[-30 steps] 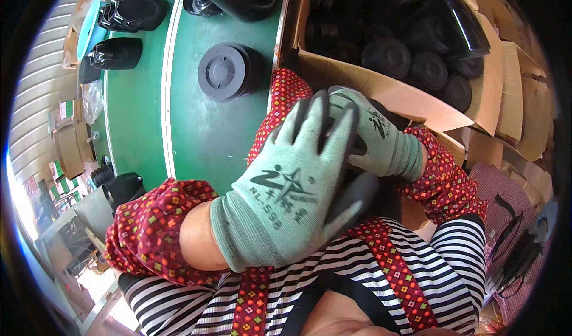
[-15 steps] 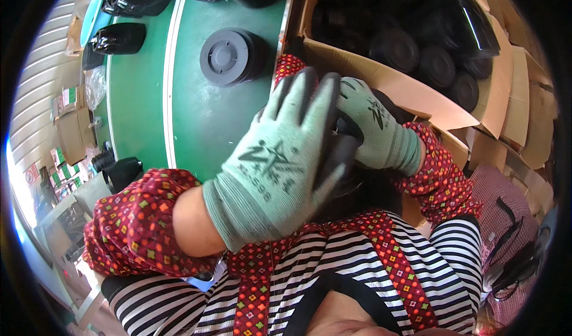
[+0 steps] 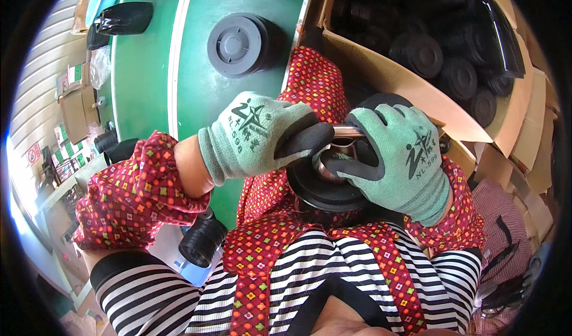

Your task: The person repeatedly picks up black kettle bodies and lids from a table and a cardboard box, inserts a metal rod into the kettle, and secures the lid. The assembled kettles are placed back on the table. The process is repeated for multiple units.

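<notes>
Both my hands wear pale green knit gloves with black-coated palms and fingers. My left hand (image 3: pixel 268 136) pinches its fingers at the left end of a shiny metal tube (image 3: pixel 345 132). Around the tube's other side curls my right hand (image 3: pixel 399 154), its thumb pressed beneath. Below them a black round part (image 3: pixel 328 194) with a wide rim rests over my lap. Shiny metal also shows at its middle, but the fingers hide how tube and part meet. Patterned red cloth (image 3: pixel 313 79) lies just beyond my hands.
On the green table (image 3: pixel 196 85) sits a dark grey round disc-topped part (image 3: pixel 235 47). Glossy black housings (image 3: pixel 126 19) stand farther left. An open cardboard box (image 3: pixel 393 76) at right holds several black round parts (image 3: pixel 426 56). A ribbed black cylinder (image 3: pixel 204 240) is by my left thigh.
My hands have drawn apart from their overlap, the left moving lower and left. The metal tube and black round part have come into sight between them. The whole view has shifted slightly.
</notes>
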{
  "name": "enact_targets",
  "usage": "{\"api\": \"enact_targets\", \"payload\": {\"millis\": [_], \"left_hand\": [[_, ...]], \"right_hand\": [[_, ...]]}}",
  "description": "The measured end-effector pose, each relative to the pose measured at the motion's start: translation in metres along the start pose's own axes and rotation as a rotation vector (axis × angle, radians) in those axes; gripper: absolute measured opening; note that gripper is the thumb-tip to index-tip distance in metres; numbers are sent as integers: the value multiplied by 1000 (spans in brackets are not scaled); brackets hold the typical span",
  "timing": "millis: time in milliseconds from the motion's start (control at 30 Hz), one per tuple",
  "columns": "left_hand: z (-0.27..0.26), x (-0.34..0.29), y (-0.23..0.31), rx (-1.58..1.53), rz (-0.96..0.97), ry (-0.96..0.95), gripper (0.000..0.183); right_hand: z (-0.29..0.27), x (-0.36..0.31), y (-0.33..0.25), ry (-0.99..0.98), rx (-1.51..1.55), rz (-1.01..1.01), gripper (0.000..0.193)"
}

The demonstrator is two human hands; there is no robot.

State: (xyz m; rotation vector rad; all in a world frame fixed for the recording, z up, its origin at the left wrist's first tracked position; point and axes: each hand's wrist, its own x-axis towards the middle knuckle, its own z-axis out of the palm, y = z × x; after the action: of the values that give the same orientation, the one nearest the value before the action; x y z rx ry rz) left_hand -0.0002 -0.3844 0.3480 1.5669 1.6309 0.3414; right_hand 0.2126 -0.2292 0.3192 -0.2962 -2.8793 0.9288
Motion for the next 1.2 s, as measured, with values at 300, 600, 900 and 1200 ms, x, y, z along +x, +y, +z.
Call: {"api": "enact_targets", "payload": {"millis": [300,600,900,1200], "left_hand": [[10,19,-7,-14,78,178,21],[58,-68,-48,-297,-305,772,23],[213,-170,-132,38,-699,1017,33],[120,-166,-1,-174,165,946,103]], "right_hand": [[-11,-7,2,-43,-45,146,66],[13,-69,6,147,416,-108,83],[46,-51,9,479,780,78,40],[45,70,-53,13,1981,257,62]]}}
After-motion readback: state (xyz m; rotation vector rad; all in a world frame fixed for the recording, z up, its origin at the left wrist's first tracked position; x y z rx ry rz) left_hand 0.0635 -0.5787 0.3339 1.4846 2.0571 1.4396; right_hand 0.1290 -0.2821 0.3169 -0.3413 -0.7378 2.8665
